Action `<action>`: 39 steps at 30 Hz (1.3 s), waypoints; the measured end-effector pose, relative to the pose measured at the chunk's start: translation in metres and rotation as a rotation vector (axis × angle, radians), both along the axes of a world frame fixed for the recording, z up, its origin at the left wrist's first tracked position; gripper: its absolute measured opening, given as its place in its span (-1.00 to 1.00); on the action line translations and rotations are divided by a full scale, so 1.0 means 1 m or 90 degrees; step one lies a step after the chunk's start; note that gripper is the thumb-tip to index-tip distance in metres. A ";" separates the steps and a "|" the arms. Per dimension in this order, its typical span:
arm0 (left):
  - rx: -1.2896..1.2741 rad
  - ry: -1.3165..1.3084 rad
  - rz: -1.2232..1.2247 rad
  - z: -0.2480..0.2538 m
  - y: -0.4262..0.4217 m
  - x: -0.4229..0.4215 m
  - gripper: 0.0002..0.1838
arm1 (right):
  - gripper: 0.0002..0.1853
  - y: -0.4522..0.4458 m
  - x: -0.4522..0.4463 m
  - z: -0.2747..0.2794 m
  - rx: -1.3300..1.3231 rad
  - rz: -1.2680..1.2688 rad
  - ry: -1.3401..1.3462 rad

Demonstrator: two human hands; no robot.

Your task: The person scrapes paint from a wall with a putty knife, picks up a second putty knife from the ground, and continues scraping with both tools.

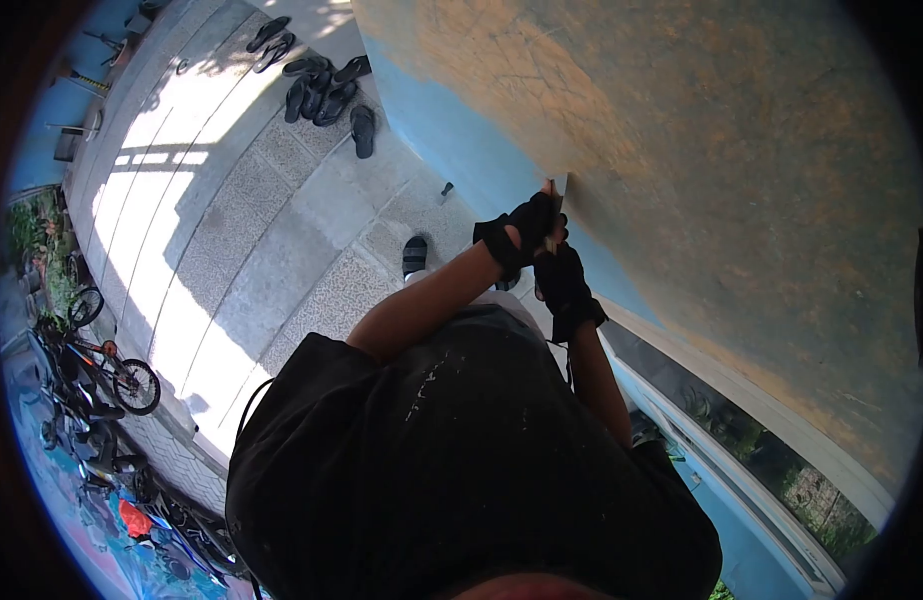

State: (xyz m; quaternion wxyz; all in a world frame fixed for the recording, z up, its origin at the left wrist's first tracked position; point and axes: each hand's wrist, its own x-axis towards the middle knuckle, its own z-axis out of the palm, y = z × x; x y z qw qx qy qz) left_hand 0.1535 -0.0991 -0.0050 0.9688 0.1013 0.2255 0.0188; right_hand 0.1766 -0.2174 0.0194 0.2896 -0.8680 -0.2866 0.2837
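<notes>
Your left hand (530, 222), gloved in black, closes around what looks like a flat scraper (562, 185), its grip partly hidden, the upper end at the patchy brown and light-blue wall (682, 150). Your right hand (567, 285), gloved likewise, sits just below, near the tool's lower end. Pale streaks mark your black T-shirt (462, 450). Dark sandals (334, 104) lie scattered on the paving (317, 215); a bicycle (104, 366) stands far left.

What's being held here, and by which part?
A flat-bladed tool, held near its blade by the left hand; the right hand is close by, its exact hold hidden.
</notes>
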 end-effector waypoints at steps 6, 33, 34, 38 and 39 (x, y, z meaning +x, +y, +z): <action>-0.048 0.007 -0.001 -0.006 0.010 -0.001 -0.41 | -0.67 -0.003 0.006 -0.026 0.053 -0.031 0.083; -0.024 0.081 0.047 -0.019 0.031 0.003 -0.38 | -0.61 0.030 0.013 -0.006 0.011 -0.087 0.261; 0.032 -0.034 -0.089 -0.049 0.028 -0.002 -0.40 | -0.65 0.020 0.010 0.012 -0.008 -0.107 0.340; 0.009 -0.003 -0.235 -0.041 0.016 -0.022 -0.48 | -0.65 -0.030 0.006 0.048 0.090 -0.239 0.574; 0.041 0.091 -0.221 -0.027 0.020 -0.035 -0.55 | -0.63 -0.033 0.012 0.046 0.084 -0.225 0.511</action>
